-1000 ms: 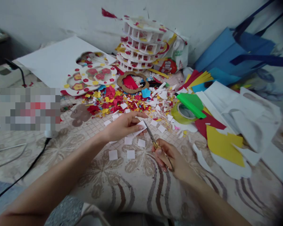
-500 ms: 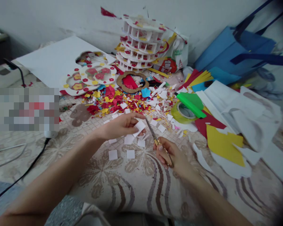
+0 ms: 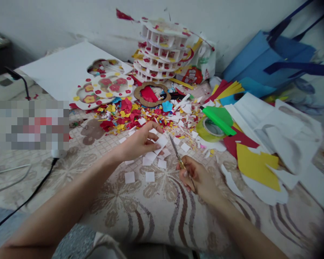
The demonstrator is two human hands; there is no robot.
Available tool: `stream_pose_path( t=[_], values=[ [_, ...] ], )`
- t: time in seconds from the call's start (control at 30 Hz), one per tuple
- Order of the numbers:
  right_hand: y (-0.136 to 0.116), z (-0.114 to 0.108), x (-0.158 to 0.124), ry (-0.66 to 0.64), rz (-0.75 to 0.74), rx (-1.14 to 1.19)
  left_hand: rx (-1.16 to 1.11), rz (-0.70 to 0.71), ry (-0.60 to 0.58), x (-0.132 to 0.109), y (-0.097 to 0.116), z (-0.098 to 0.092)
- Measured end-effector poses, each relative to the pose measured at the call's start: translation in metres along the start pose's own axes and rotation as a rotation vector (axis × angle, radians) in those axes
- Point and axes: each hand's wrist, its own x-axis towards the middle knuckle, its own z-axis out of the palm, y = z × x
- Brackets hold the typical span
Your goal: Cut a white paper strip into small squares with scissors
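Spreading across the foreground, a beige cloth with brown floral patterns (image 3: 162, 212) bears two small white paper squares (image 3: 129, 177) set side by side, nearest the person. Beyond them to the right, the right hand (image 3: 194, 175) has its fingers curled around the gold-coloured handles of metal scissors (image 3: 181, 163), blades pointing away and slightly left; whether the blades are parted, I cannot tell. Just beside their tips, the left hand (image 3: 144, 141) pinches a small piece of white paper (image 3: 162, 141), thumb on top and forefinger arched above, over more white squares on the cloth. Off to the right lies a notched yellow sheet (image 3: 255, 167); farther back, a long bright green plastic tool (image 3: 218, 121) rests on a roll of yellowish clear tape (image 3: 203, 132). Behind the left hand, red, yellow, blue and white paper scraps (image 3: 129, 115) surround a brown flower-shaped cardboard ring (image 3: 139, 99). Farthest stand a white tiered tower dotted with red flowers (image 3: 162, 54) and, to its right, a blue bag (image 3: 268, 54)
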Motion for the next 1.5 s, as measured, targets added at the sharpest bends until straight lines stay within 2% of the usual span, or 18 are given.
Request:
stream_pose_path(
  t=[0.1,0.23,0.43,0.77,0.97,1.33,1.5],
  values=[
    [0.002,-0.003,-0.001,0.001,-0.001,-0.074,0.027,0.050,-0.024,0.001,0.000,-0.002],
    [0.003,-0.008,-0.004,0.000,-0.055,-0.145,0.014,0.032,-0.039,0.001,0.001,-0.006],
    [0.000,-0.016,-0.006,-0.094,-0.040,-0.211,0.009,0.096,-0.026,0.000,-0.001,-0.010],
    [0.009,-0.022,-0.003,-0.162,0.030,-0.115,0.064,0.119,-0.106,-0.001,0.004,-0.011],
    [0.000,-0.017,-0.006,-0.167,0.030,-0.114,0.107,0.110,-0.159,-0.002,0.005,-0.009],
    [-0.011,-0.012,-0.006,-0.165,0.153,-0.048,0.141,0.123,-0.169,0.000,0.003,-0.008],
    [-0.015,-0.009,-0.007,-0.150,0.149,-0.045,0.140,0.133,-0.169,0.000,0.002,-0.009]
  ],
)
